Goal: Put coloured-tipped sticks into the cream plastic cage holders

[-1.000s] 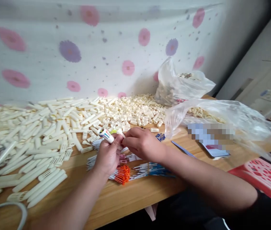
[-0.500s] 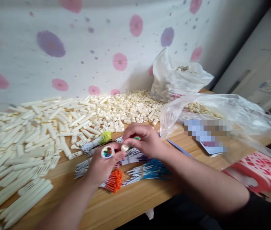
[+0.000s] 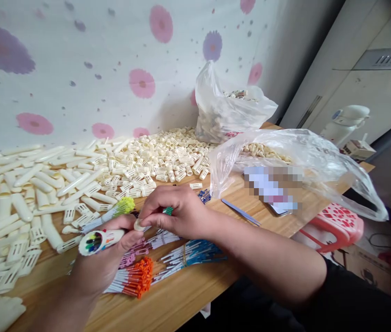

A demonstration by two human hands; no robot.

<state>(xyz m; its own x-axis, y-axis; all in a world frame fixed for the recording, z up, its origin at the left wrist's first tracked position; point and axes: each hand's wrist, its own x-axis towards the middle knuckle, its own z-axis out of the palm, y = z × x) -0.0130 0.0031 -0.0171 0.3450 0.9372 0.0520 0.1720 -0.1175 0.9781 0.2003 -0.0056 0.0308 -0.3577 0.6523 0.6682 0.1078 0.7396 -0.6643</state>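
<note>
My left hand (image 3: 100,263) is wrapped round a cream pen barrel (image 3: 111,237) with coloured pieces showing inside its slotted, open end. At the barrel's other end, my right hand (image 3: 178,210) pinches a small round cream part (image 3: 139,226) between thumb and finger; the left thumb touches it too. Whether that part is joined to the barrel I cannot tell. Around and beneath the hands lie bundles of thin pen refills: yellow-green (image 3: 112,213), orange-tipped (image 3: 136,276), pink (image 3: 136,251) and blue (image 3: 195,253). Green tips (image 3: 168,210) show behind the right fingers.
Long cream barrels (image 3: 22,207) and slotted cream sleeves (image 3: 168,157) are heaped along the wall. A filled plastic bag (image 3: 230,115), an open clear bag (image 3: 302,147), blue tweezers (image 3: 240,212) and a blurred-out flat item (image 3: 271,193) lie right. A red stool (image 3: 340,226) stands beyond the table.
My view has swung right, so everything sits further left. The barrel now shows more from the side. Both hands remain together on the pen parts.
</note>
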